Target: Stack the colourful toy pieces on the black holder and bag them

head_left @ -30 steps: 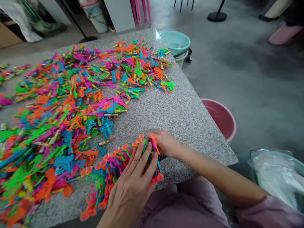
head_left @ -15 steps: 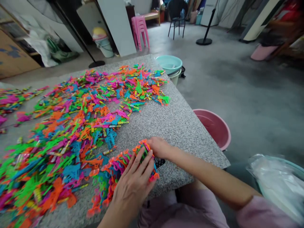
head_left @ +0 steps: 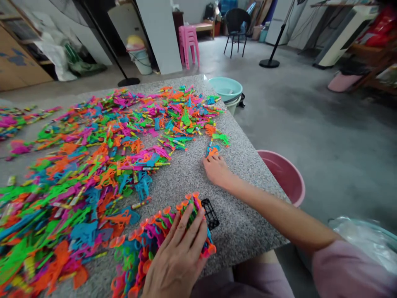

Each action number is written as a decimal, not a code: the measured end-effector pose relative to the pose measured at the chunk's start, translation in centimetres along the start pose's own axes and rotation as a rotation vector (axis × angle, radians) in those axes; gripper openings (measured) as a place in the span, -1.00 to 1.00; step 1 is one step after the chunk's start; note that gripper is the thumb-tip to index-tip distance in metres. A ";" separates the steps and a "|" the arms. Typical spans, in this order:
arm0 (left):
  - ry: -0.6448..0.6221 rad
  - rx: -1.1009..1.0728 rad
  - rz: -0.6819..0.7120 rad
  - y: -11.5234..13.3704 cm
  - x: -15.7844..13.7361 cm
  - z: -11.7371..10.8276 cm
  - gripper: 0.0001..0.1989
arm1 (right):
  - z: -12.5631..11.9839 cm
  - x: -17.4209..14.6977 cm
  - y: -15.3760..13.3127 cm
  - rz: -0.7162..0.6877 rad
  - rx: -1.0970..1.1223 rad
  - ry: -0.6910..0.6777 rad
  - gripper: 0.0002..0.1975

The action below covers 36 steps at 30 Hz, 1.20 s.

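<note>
On the granite table (head_left: 189, 165) stands a tight row of colourful plastic toy guns (head_left: 151, 227) with orange suction cups at their ends. My left hand (head_left: 180, 248) lies over the right part of this row, fingers stretched and pressing against it. A black plastic grid rack (head_left: 210, 214) shows at the row's right end. Farther up the table, my right hand (head_left: 217, 169) has its fingers curled on an orange toy gun (head_left: 213, 152), partly hidden by the fingertips. Touching that is a blue toy gun (head_left: 214, 147); a green toy gun (head_left: 221, 138) lies just beyond.
A wide heap of loose toy guns (head_left: 102, 153) covers the table's left and far parts. Beside the right edge are a pink basin (head_left: 281, 176) and a turquoise basin (head_left: 226, 88). Clear plastic bags (head_left: 362, 240) lie at the lower right.
My right hand has left the row's right end and moved up the table to the loose toy guns, uncovering the black rack. A few toy guns there have shifted towards me. My left hand stays on the row.
</note>
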<state>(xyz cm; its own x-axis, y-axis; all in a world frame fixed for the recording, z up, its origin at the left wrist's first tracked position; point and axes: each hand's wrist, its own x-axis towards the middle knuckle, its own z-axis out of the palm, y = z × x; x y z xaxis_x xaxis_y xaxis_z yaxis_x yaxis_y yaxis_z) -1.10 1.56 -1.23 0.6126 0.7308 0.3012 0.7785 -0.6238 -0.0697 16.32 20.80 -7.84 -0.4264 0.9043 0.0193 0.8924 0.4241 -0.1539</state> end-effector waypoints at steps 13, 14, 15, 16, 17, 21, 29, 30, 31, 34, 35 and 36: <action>-0.090 -0.048 -0.028 0.6 0.2 -0.7 -0.61 | -3.8 3.7 5.8 -0.128 0.280 -0.005 -0.90; -0.097 -0.065 -0.039 0.7 0.3 -0.7 -0.59 | -3.8 1.6 5.8 -0.080 0.295 0.037 -0.87; -0.109 -0.080 -0.051 0.8 0.4 -0.7 -0.57 | -3.7 -0.8 5.5 -0.020 0.326 0.064 -0.82; -0.125 -0.093 -0.057 0.8 0.4 -0.7 -0.55 | -3.4 -3.6 4.9 0.046 0.371 0.072 -0.78; -0.139 -0.107 -0.058 0.8 0.5 -0.8 -0.53 | -2.8 -6.5 4.0 0.114 0.414 0.070 -0.80; -0.172 -0.141 -0.044 0.8 0.5 -0.9 -0.55 | 0.4 -16.0 -1.6 0.297 1.093 -0.149 -0.91; -0.186 -0.125 -0.048 0.7 0.5 -0.8 -0.58 | 1.3 -16.6 -5.7 0.153 0.776 -0.102 -0.86; -0.191 -0.127 -0.053 0.7 0.6 -0.9 -0.57 | 0.8 -16.2 -5.7 0.133 0.722 -0.131 -0.86; -0.194 -0.129 -0.057 0.8 0.6 -1.0 -0.54 | 0.3 -15.9 -5.8 0.116 0.671 -0.158 -0.85; -0.200 -0.126 -0.079 1.0 1.0 -1.3 -0.45 | -0.6 -15.5 -6.7 0.062 0.572 -0.212 -0.76; -0.199 -0.121 -0.091 1.1 1.1 -1.4 -0.43 | -0.7 -15.5 -7.2 0.046 0.558 -0.220 -0.75; -0.194 -0.116 -0.104 1.3 1.3 -1.5 -0.44 | -0.6 -15.6 -7.6 0.034 0.549 -0.222 -0.73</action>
<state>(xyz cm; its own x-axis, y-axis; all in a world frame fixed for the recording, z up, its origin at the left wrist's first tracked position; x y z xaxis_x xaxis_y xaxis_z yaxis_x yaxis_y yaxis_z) 0.44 1.28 0.47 0.5535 0.8252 0.1125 0.8247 -0.5619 0.0648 16.28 3.49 -6.40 -0.4725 0.8600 -0.1927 0.7242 0.2543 -0.6409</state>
